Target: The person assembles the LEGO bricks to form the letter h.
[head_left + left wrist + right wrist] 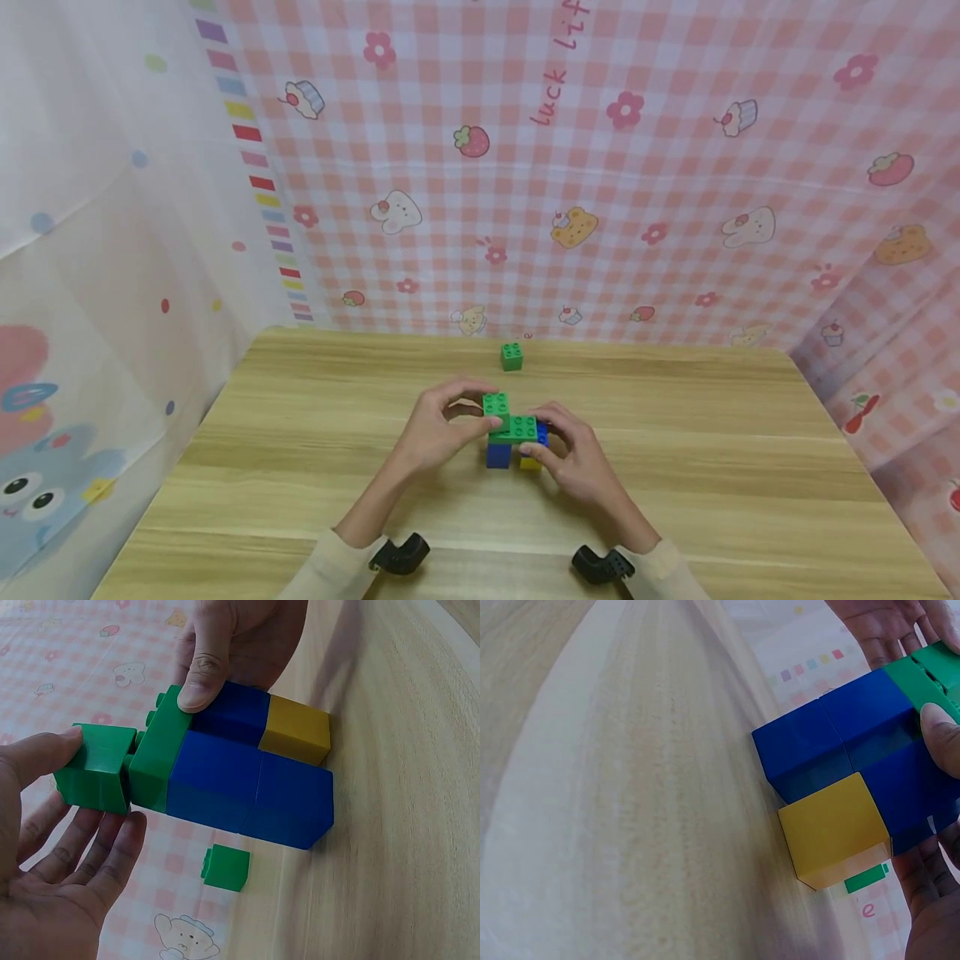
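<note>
A small toy-brick structure stands on the table. Its left column is two blue bricks [214, 776]; its right column has a blue brick [234, 712] over a yellow brick [296, 729]. A longer green brick [522, 428] bridges both columns. My left hand [441, 427] pinches a square green brick [496, 403] over the bridge's left end, where a few studs show between the two in the left wrist view. On the other side, my right hand [579, 454] grips the structure, thumb at the edge of the green bridge and fingers behind.
One loose green brick [512, 358] sits farther back on the wooden table [675, 467]. A pink checked cloth [525, 275] hangs behind the table's far edge. Black curved pieces [405, 554] are at both wrists.
</note>
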Available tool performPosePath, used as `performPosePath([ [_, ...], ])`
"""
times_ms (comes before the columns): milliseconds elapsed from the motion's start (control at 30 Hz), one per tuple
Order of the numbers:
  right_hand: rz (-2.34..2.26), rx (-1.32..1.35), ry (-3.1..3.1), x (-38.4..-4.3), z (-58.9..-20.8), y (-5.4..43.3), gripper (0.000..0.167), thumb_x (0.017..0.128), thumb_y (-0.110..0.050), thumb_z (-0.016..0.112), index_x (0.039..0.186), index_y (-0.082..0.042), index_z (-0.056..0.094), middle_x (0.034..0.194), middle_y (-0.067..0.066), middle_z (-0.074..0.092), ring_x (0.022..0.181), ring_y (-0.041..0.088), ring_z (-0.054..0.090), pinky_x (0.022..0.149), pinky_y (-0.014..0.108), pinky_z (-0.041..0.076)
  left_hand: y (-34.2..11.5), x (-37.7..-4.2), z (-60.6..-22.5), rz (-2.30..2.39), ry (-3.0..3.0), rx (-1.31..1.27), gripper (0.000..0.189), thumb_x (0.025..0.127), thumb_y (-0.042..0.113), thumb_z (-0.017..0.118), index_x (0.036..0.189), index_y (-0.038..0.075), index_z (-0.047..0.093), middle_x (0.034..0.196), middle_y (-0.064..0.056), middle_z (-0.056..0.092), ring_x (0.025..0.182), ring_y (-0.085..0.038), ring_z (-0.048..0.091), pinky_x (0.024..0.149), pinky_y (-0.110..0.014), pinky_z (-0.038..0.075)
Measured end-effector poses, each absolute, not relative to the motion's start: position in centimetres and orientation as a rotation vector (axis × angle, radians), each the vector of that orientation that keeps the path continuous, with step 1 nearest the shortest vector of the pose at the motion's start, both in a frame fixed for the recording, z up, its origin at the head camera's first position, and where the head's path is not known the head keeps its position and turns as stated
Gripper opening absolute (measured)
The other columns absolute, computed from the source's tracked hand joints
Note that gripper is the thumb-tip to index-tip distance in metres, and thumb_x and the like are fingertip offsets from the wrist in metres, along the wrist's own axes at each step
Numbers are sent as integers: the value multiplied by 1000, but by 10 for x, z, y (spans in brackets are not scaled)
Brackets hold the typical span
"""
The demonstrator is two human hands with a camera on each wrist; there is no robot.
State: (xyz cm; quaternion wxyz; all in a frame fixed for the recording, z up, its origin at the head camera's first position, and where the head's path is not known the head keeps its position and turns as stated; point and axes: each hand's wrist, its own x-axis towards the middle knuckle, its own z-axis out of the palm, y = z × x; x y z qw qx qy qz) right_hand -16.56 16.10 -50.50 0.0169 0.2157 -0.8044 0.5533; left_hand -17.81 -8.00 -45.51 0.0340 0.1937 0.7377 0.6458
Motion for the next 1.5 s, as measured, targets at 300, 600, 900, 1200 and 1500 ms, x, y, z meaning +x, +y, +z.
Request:
performPosePath([
  [300, 1730, 662, -2504, -166, -505, 161, 30, 95, -23, 75, 123, -23, 67, 117, -3, 65, 109, 13, 63, 105, 41, 56, -79, -176, -454, 1944, 2280, 627, 35, 87, 13, 83, 120, 16, 72, 120, -5, 69, 109, -31, 67, 102, -47, 58],
  [600, 1716, 690, -2489, -165, -506, 161, 29, 96, -21, 74, 124, -22, 67, 117, -2, 65, 108, 11, 63, 105, 38, 56, -78, -176, -456, 1892, 2309, 702, 35, 88, 16, 82, 121, 18, 72, 120, -2, 70, 110, -29, 68, 101, -37, 59],
  [900, 1714, 690, -2487, -166, -507, 161, 30, 95, -22, 74, 124, -22, 67, 117, -3, 65, 109, 11, 63, 105, 39, 56, -78, -176, -462, 1967, 2174, 661, 38, 89, 13, 81, 125, 14, 70, 123, -9, 68, 115, -35, 64, 107, -50, 54],
  [1200, 1711, 684, -2492, -165, -505, 161, 30, 95, -23, 74, 124, -22, 67, 118, -3, 65, 109, 11, 63, 105, 39, 56, -77, -178, -473, 2054, 2116, 683, 37, 88, 7, 80, 124, 9, 70, 121, -13, 67, 114, -30, 64, 102, -36, 59],
  [1500, 1712, 690, -2486, -165, -505, 161, 31, 95, -22, 75, 125, -22, 67, 118, -3, 66, 110, 11, 63, 105, 36, 56, -74, -179, -477, 2042, 2159, 778, 37, 89, 6, 79, 124, 7, 68, 118, -12, 65, 112, -29, 63, 102, -36, 59],
])
